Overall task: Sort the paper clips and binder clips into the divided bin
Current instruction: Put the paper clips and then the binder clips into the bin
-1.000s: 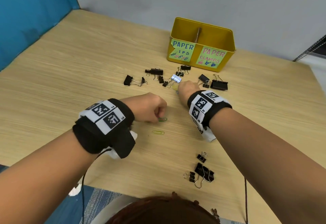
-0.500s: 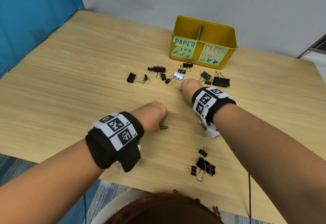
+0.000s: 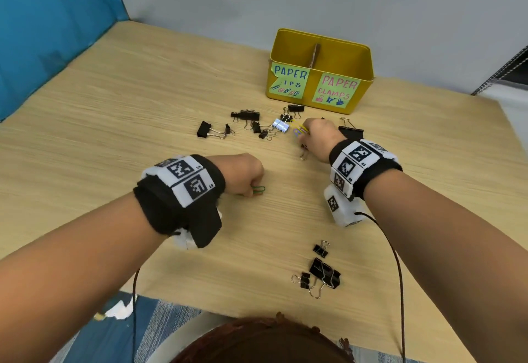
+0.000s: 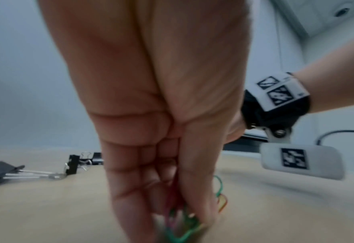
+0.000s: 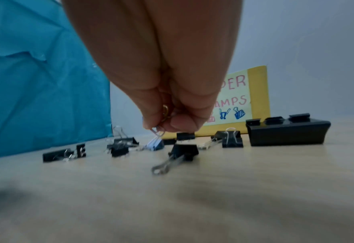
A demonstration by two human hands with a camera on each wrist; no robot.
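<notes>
A yellow divided bin (image 3: 320,51) stands at the back, labelled for paper clips on its left half and clamps on its right. My left hand (image 3: 244,175) is curled at mid-table, its fingers (image 4: 195,189) pinching a bunch of coloured paper clips (image 4: 182,228) against the wood; a green one (image 3: 258,190) sticks out. My right hand (image 3: 315,138) is curled just in front of the bin and pinches yellow and purple paper clips (image 3: 299,130) above the table. Black binder clips (image 3: 247,115) lie scattered left of it, one silver binder clip (image 3: 280,125) among them.
A second group of black binder clips (image 3: 324,272) lies near the table's front edge (image 3: 228,312). A large black binder clip (image 5: 286,131) sits right of my right hand. A blue panel (image 3: 51,25) stands on the left, a grey wall behind. Cables hang from both wrists.
My right hand has lifted yellow and purple paper clips and shifted toward the bin. The yellow-green clip near my left hand is gone from the table; that hand stays fisted there.
</notes>
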